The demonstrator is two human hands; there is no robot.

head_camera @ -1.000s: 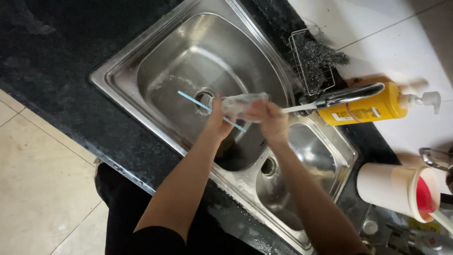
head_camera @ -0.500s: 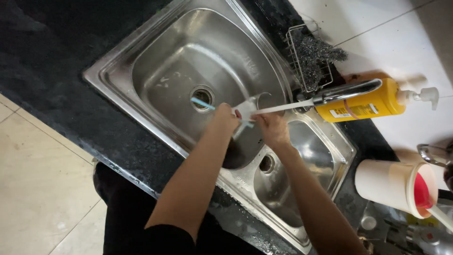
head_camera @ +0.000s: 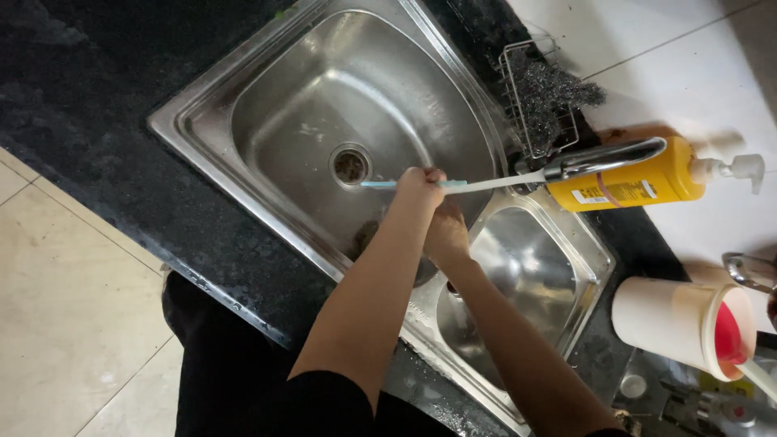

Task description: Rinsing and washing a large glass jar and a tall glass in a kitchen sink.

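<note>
Gripping a long thin brush handle [head_camera: 486, 184], white with a pale blue tip, my left hand [head_camera: 418, 188] is a closed fist around its middle, over the right edge of the large sink basin [head_camera: 267, 121]. Blue tip pokes out left of the fist, just beside the drain [head_camera: 350, 165]; white end runs right toward the tap spout [head_camera: 603, 156]. Right hand [head_camera: 447, 235] sits just below the left, over the divider between basins; fingers hidden under the left wrist, cannot tell whether they hold anything. Small basin [head_camera: 558, 243] lies at the sink's right end. Beyond the sink's far right corner: wire rack with steel scourer [head_camera: 550, 89], and yellow pump bottle [head_camera: 639, 184] lying behind the spout. White cup with red inside [head_camera: 688, 328] rests on the dark counter [head_camera: 81, 89], near its right edge.
</note>
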